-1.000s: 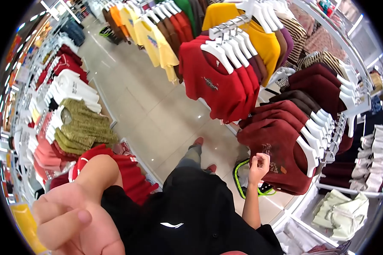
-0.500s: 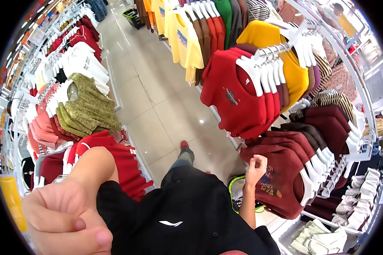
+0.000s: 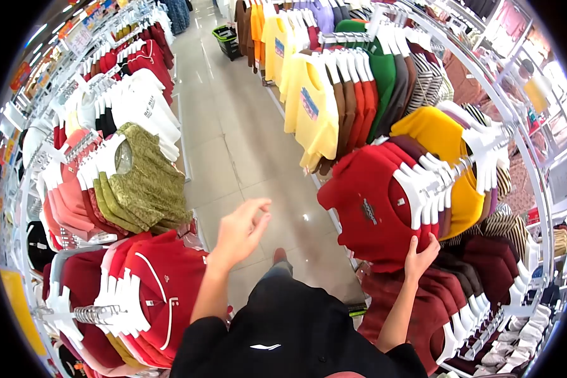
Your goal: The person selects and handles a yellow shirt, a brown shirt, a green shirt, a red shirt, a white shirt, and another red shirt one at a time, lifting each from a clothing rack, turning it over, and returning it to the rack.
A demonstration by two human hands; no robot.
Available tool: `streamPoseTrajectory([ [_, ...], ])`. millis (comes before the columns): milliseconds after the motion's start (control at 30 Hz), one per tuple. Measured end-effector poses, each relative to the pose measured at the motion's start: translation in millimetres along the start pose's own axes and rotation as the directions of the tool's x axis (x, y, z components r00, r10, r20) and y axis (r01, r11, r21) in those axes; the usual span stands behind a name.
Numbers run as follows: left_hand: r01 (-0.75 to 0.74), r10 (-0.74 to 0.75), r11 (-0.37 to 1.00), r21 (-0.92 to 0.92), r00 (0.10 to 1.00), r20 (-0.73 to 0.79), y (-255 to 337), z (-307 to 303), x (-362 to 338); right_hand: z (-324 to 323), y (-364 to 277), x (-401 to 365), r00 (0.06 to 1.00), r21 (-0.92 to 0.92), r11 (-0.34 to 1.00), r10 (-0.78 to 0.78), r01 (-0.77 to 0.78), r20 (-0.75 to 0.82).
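Red T-shirts (image 3: pixel 365 214) hang in a tight bunch on white hangers (image 3: pixel 422 189) on the right-side rack, at about chest height. The right hand (image 3: pixel 420 255) is up against the lower hem of the bunch, fingers on the fabric and thumb spread; can't tell if it pinches the cloth or just rests on it. Left hand (image 3: pixel 242 230) is raised over the aisle, fingers loose and apart, holding nothing.

Shirts look soft, light and floppy, not fragile, and probably slide easily along the rail. Best hold is likely the hanger shoulder or hook; the hem only bunches.

Maroon T-shirts (image 3: pixel 422 315) sit just below, touching the red ones, with a yellow T-shirt (image 3: pixel 438 135) just behind, so the right side is crowded. Red polo shirts (image 3: pixel 160 283) and olive tops (image 3: pixel 148 183) crowd the left. The tiled floor (image 3: pixel 233 151) between the racks gives open room ahead, and a green basket (image 3: pixel 228 39) stands far down the aisle
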State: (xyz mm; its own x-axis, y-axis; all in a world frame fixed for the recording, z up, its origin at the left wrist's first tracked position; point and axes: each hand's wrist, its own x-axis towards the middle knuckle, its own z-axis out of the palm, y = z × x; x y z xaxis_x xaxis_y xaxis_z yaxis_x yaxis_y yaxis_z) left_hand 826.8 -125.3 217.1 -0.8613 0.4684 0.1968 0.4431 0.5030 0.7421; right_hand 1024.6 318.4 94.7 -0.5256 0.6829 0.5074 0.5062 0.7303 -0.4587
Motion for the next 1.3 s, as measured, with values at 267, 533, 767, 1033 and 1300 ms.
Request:
streamPoseTrajectory([
  [267,0.489,-0.467,0.844,0.222,0.465,0.752,-409.4,219.4,-242.7,52.4,-66.8,4.4,0.918,-0.056,0.998,-0.050,0.030,-0.393],
  [533,0.695,-0.738,0.631,0.346,0.397,0.546,-422.7,220.3,-290.6,113.2,-139.9,18.6,0.939,0.163,0.972,-0.107,0.168,-0.327],
  [767,0.836,-0.771,0.525,-0.159,0.546,0.327,-449.2,198.2,-150.7,187.4,-213.5,86.0,0.987,0.559,0.826,-0.140,0.070,0.083],
  [1033,0.798,-0.822,0.388,-0.462,0.526,0.219,-434.2,200.8,-116.9,276.1,-310.9,173.5,0.918,0.461,0.859,-0.343,0.221,0.199],
  [1300,0.847,-0.817,0.513,0.138,0.432,0.381,-440.0,170.9,-193.9,358.8,-349.5,238.9,0.918,0.413,0.890,-0.312,0.193,0.245],
])
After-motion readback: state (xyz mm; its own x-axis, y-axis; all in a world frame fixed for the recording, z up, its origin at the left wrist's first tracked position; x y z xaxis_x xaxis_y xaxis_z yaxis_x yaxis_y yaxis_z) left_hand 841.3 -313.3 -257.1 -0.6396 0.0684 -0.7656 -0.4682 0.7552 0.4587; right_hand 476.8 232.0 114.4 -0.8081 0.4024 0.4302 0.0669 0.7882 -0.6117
